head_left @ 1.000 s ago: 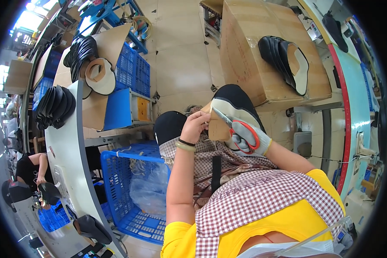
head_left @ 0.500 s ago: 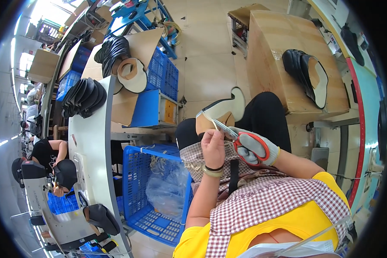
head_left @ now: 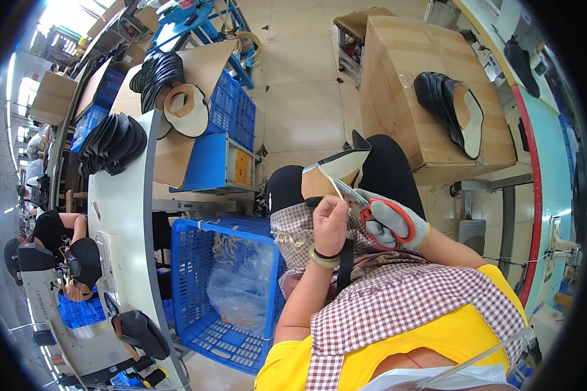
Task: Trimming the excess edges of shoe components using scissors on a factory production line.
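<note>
Across my thighs lies a shoe upper (head_left: 344, 163), white and tan with a black edge. My left hand (head_left: 331, 225), bare with a bracelet at the wrist, is closed in a pinch on a thin pale strip (head_left: 333, 184) that runs up to the upper's edge. My right hand (head_left: 392, 221), in a grey and white glove, is wrapped around red-handled scissors (head_left: 409, 229). Their metal blades point up and left, lying beside the strip at the upper. How far apart the blades are, I cannot make out. Part of the upper is hidden behind the blades and my hands.
A blue crate (head_left: 181, 290) with clear plastic bags stands at my left, beside a white table (head_left: 104, 215). Black uppers (head_left: 430, 94) lie on a cardboard box (head_left: 398, 98) ahead right; more uppers (head_left: 158, 73) are ahead left. A co-worker (head_left: 59, 231) sits beyond the table.
The upper has tilted, so its curled white end now shows more edge-on. My left hand has drawn slightly toward my body, and more of the pale strip shows between it and the upper.
</note>
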`<state>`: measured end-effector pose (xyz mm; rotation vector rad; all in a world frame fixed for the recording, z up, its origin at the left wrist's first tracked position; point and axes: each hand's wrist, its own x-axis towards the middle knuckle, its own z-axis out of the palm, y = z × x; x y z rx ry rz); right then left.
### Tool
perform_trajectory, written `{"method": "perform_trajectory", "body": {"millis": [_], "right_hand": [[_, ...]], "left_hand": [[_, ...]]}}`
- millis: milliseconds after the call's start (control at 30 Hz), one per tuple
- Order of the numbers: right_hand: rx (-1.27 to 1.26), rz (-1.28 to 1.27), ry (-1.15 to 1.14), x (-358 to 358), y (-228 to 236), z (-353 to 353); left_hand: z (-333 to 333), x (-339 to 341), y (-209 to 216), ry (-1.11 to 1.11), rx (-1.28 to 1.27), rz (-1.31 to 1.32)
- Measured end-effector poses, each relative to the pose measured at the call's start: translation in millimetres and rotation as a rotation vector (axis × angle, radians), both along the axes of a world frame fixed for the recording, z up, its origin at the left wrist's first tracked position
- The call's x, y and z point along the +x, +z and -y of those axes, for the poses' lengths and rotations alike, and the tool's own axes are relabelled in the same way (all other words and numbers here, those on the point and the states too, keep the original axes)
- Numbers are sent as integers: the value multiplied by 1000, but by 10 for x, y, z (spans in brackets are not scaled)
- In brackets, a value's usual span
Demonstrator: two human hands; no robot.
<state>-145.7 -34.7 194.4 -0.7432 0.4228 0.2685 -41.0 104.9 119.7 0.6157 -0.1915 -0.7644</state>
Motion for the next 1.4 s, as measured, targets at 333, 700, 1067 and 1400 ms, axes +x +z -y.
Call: {"method": "perform_trajectory", "body": {"millis": [333, 700, 1067, 1400], "right_hand": [[155, 39, -325, 46, -170, -112], [47, -87, -214, -330, 37, -77], [56, 3, -236, -463, -29, -163], [88, 35, -260, -504, -130, -166]], "left_hand": [[-40, -251, -25, -243, 2, 91], [46, 173, -312, -477, -179, -262], [445, -76, 24, -128, -30, -315], [472, -153, -41, -20, -129, -391]]}}
